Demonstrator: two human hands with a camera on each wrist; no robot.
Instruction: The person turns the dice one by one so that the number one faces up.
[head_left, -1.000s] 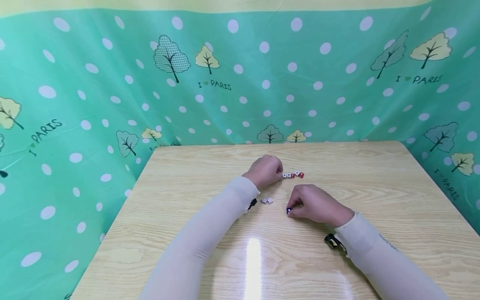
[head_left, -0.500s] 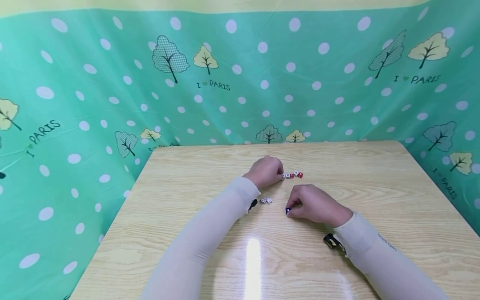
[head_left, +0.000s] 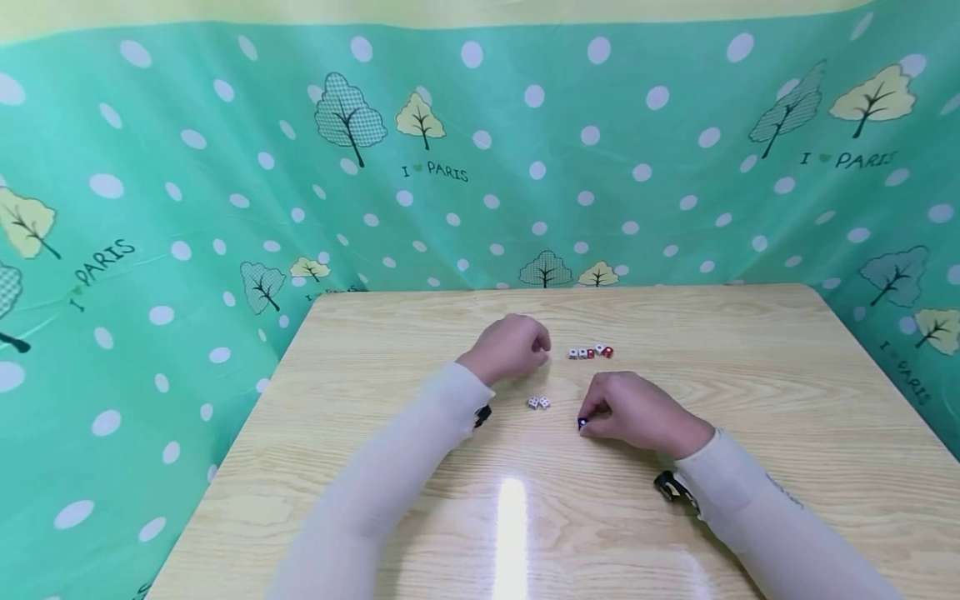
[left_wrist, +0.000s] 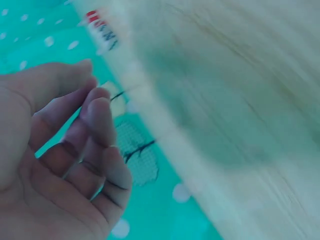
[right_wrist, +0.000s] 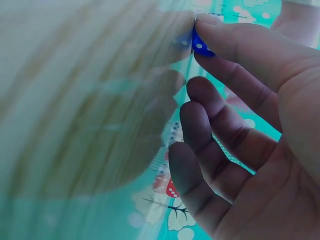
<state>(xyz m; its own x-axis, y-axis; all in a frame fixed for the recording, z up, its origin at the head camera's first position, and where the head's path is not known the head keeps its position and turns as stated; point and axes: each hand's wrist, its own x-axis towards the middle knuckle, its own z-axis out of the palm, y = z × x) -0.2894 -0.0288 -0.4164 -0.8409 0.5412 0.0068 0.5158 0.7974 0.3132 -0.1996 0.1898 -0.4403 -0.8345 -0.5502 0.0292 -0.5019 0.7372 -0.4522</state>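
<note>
My right hand [head_left: 637, 410] pinches a blue die [head_left: 582, 423] with white dots between thumb and index finger. The right wrist view shows this blue die [right_wrist: 201, 45] low at the tabletop, the other fingers loosely bent behind it. Farther back, my left hand [head_left: 512, 346] hovers left of a row of several white and red dice [head_left: 591, 353], apart from them. Its fingers are loosely curled, with thumb and index tips close together and nothing between them, as the left hand [left_wrist: 75, 135] in its wrist view shows. Two white dice [head_left: 538, 402] sit side by side between the hands.
The wood-grain table [head_left: 315, 433] ends at a green dotted curtain [head_left: 480, 183] behind and at the sides. A bright light reflection [head_left: 512, 533] lies on the near part of the tabletop. Black wrist straps show at both sleeves.
My left hand has drawn back to the left from the dice row, leaving the leftmost white die in full view. My right hand stays in place with the blue die.
</note>
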